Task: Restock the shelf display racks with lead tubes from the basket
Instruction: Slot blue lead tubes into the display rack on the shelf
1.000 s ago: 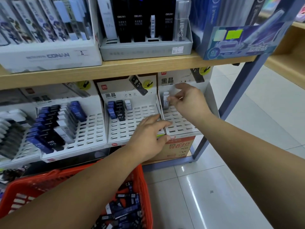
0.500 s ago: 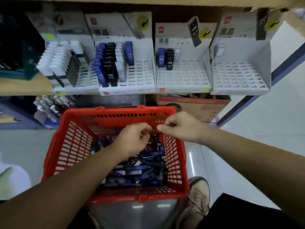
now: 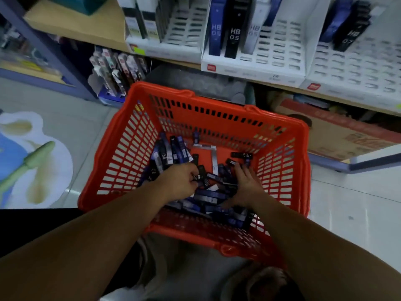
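Lead tubes point(image 3: 208, 199) in basket point(image 3: 217, 118) half hide left hand point(image 3: 180, 181), its grip unclear.

Pale wooden shelf point(image 3: 76, 29) up top: three white slotted racks point(image 3: 260, 68) are lined up side by side along its front edge, each partly filled with upright tubes point(image 3: 233, 35). Something teal point(image 3: 86, 3) is parked further left on it. Below, a glossy tiled floor point(image 3: 358, 203). A big white-and-blue sticker point(image 3: 32, 159) is stuck flat on it at the left. A printed cardboard box point(image 3: 347, 140) is tucked under the shelf on the right. The red basket point(image 3: 217, 118) is seen mid-floor, but whether it's actually resting there can't be told.
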`<state>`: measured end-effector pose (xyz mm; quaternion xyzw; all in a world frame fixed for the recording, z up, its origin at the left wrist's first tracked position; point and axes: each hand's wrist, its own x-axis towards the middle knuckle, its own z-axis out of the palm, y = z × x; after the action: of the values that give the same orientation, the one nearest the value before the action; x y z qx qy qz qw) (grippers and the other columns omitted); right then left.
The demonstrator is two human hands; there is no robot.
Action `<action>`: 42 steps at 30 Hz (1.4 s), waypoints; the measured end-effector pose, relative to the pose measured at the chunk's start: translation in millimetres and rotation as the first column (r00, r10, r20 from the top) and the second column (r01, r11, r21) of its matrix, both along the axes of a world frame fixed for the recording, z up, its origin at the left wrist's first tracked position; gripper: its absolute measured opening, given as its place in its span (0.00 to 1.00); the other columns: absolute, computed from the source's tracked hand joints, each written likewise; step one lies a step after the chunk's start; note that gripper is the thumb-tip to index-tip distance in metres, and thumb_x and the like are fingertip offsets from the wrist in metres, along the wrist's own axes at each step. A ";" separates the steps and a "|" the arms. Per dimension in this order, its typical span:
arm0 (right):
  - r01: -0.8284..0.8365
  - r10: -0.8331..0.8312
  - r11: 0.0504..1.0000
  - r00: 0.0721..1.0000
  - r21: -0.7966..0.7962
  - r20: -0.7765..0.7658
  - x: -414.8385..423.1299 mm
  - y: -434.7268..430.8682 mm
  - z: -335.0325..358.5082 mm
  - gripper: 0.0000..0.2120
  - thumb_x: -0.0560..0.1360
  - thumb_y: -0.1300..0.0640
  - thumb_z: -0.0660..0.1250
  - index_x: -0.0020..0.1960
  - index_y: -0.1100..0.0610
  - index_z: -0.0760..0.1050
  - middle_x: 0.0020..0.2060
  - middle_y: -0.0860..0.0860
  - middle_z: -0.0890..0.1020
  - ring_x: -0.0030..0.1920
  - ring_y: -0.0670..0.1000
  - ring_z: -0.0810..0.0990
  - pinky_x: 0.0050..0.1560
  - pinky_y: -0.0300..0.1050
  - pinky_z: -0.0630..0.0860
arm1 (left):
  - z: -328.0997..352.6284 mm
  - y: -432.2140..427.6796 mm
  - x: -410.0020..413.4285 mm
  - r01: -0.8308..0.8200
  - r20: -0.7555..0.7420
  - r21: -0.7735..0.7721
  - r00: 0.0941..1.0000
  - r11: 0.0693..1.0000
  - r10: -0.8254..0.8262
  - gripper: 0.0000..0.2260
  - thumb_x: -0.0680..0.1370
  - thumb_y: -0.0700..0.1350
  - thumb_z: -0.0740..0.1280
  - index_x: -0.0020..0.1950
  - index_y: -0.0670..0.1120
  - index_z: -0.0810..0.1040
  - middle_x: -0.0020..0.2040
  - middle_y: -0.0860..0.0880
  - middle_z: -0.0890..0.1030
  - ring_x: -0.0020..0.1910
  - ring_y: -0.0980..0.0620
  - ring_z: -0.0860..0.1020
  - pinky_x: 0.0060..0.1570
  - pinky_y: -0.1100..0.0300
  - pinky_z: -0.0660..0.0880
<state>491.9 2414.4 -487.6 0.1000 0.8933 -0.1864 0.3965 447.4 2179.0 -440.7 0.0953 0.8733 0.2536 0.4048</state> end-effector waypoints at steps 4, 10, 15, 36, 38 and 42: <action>-0.209 0.199 0.968 0.977 0.137 0.079 -8.8 0.0 -21.8 0.83 0.53 0.34 0.85 0.79 0.48 0.23 0.80 0.52 0.27 0.80 0.58 0.28 0.80 0.61 0.36 | -16.9 -6.5 3.1 0.013 0.011 -0.019 1.000 1.000 -0.013 0.18 0.84 0.46 0.66 0.74 0.46 0.73 0.67 0.45 0.78 0.56 0.49 0.79 0.60 0.51 0.78; -0.091 0.119 0.976 0.984 0.195 -0.135 -23.1 8.1 -21.5 0.69 0.54 0.28 0.81 0.82 0.55 0.52 0.72 0.52 0.59 0.74 0.58 0.58 0.78 0.55 0.60 | -21.4 -16.2 15.3 0.030 0.044 -0.009 0.999 1.000 -0.030 0.16 0.83 0.45 0.65 0.71 0.48 0.74 0.73 0.46 0.75 0.55 0.49 0.81 0.57 0.48 0.79; -0.163 0.181 0.965 0.981 0.206 -0.074 -22.7 4.4 -19.4 0.63 0.53 0.28 0.82 0.78 0.51 0.59 0.70 0.51 0.60 0.71 0.57 0.60 0.74 0.55 0.65 | -16.8 -15.8 18.0 -0.034 0.044 -0.009 0.998 0.999 0.034 0.15 0.83 0.45 0.65 0.70 0.48 0.75 0.70 0.48 0.77 0.50 0.51 0.81 0.55 0.51 0.81; 0.247 -0.263 0.962 0.954 -0.119 -0.141 -29.7 -4.4 -22.6 0.24 0.79 0.45 0.71 0.68 0.57 0.71 0.60 0.56 0.80 0.62 0.58 0.79 0.59 0.49 0.75 | -30.5 -17.4 19.6 -0.181 0.108 -0.022 0.977 0.983 0.183 0.14 0.82 0.46 0.68 0.68 0.49 0.77 0.60 0.47 0.82 0.53 0.49 0.82 0.57 0.48 0.81; 0.387 -0.431 0.890 0.886 -0.241 -0.171 -34.5 -6.3 -15.6 0.19 0.79 0.46 0.71 0.64 0.56 0.73 0.56 0.53 0.82 0.58 0.57 0.80 0.57 0.50 0.77 | -31.4 -18.1 16.9 -0.194 0.105 -0.021 0.975 0.981 0.195 0.13 0.82 0.47 0.68 0.66 0.50 0.78 0.60 0.47 0.82 0.53 0.50 0.82 0.58 0.49 0.81; 0.627 -0.730 0.611 0.683 -0.483 -0.037 -39.2 -11.7 10.6 0.09 0.79 0.52 0.73 0.50 0.56 0.75 0.40 0.55 0.83 0.32 0.54 0.83 0.33 0.51 0.82 | -31.7 -12.9 8.4 -0.148 0.097 -0.025 0.984 0.989 0.149 0.14 0.83 0.47 0.67 0.68 0.49 0.77 0.64 0.47 0.79 0.55 0.49 0.80 0.55 0.53 0.80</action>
<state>452.8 2402.7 -477.0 0.3201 0.7616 -0.5265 0.2008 455.8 2166.0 -472.4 0.0137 0.8593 0.2796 0.4280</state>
